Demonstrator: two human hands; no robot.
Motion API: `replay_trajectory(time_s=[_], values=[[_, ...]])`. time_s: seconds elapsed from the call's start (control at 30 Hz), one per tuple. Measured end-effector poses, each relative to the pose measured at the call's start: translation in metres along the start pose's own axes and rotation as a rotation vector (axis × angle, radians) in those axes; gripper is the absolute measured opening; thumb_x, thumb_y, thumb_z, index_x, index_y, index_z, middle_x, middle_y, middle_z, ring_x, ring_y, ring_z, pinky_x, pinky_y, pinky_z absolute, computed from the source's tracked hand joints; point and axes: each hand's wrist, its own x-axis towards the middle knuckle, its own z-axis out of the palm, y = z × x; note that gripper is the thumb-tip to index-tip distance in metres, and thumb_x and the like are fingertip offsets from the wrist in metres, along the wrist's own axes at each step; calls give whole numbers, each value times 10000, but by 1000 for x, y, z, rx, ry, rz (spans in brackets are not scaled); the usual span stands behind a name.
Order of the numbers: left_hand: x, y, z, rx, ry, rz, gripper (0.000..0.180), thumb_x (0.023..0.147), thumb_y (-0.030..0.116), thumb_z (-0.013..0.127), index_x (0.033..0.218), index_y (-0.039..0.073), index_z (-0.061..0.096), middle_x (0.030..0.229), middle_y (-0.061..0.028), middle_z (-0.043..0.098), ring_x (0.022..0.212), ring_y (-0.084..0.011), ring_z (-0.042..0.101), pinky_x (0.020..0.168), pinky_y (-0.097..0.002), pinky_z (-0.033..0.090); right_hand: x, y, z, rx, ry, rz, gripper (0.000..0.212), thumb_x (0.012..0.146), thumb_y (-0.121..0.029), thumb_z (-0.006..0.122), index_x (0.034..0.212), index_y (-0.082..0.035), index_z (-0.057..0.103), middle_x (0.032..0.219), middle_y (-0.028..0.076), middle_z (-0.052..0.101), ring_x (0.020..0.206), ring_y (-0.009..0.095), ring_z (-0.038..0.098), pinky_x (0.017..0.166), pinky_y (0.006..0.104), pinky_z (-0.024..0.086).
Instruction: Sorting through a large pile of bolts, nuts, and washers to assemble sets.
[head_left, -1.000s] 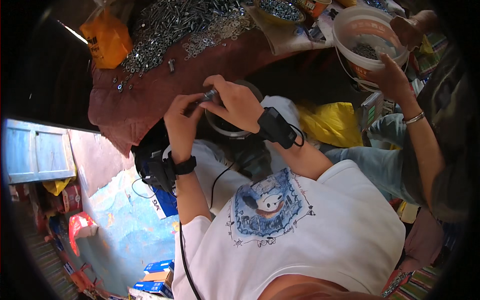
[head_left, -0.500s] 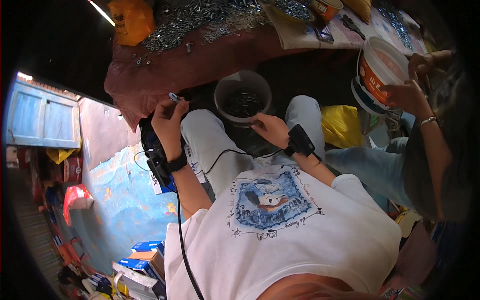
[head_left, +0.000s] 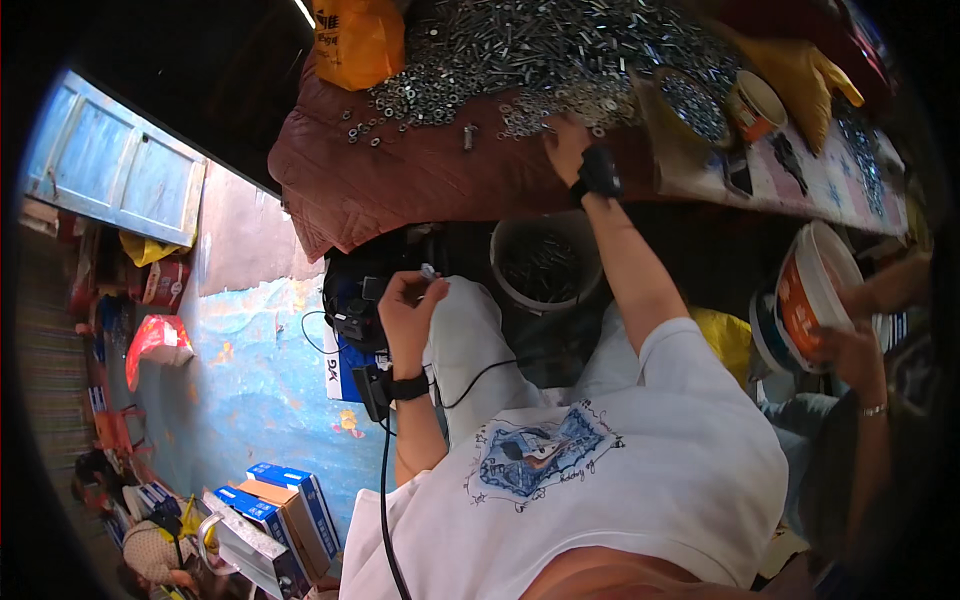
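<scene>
My left hand (head_left: pixel 412 308) is closed above my left knee, thumb and fingers pinching a small silver bolt (head_left: pixel 429 271); only its end shows. My right hand (head_left: pixel 567 147) reaches forward over the cloth-covered table. Its fingertips are at the near edge of a pile of flat washers (head_left: pixel 600 98), and I cannot make out whether they grip one. Left of that hand, a single bolt (head_left: pixel 468 137) is on the cloth. Below the table edge, between my knees, stands a pale bucket (head_left: pixel 497 262) with dark bolts (head_left: pixel 545 268) inside.
Bolts (head_left: pixel 540 45) and nuts (head_left: pixel 415 95) cover the back of the reddish cloth (head_left: pixel 400 180). An orange bag (head_left: pixel 360 45) stands at the left. At the right, another person's hands (head_left: pixel 850 350) hold a white-and-orange tub (head_left: pixel 800 300). A cable (head_left: pixel 385 520) runs along my left arm.
My right hand has left the bucket's rim and stretched forward to the washers. My left hand keeps its pinch on the bolt near my knee. The whole view has shifted.
</scene>
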Motion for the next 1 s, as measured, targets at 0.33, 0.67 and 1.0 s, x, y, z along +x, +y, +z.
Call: replay_trajectory(time_s=[0.33,0.67,1.0], values=[[50,20,28,-30,-110,-109,165,761,-27,655,893,-37,556,822,-69,621,755,-107,610,687,-208,485,47,27,17,138,-262,146,142,747,-69,615,876,-10,610,931,162,557,800,349,563,715,408,462],[30,17,37,-53,-165,-90,157,755,-19,664,882,-30,572,808,-65,634,752,-103,614,672,-199,479,39,48,8,271,9,300,162,797,-91,584,942,-56,648,821,133,638,720,272,627,629,353,495],[5,21,35,-127,-176,-70,149,764,-18,652,888,-33,571,797,-69,636,742,-109,622,677,-210,499,2,97,-22,635,234,663,219,832,-140,522,976,-12,627,854,131,638,793,245,621,692,330,481]])
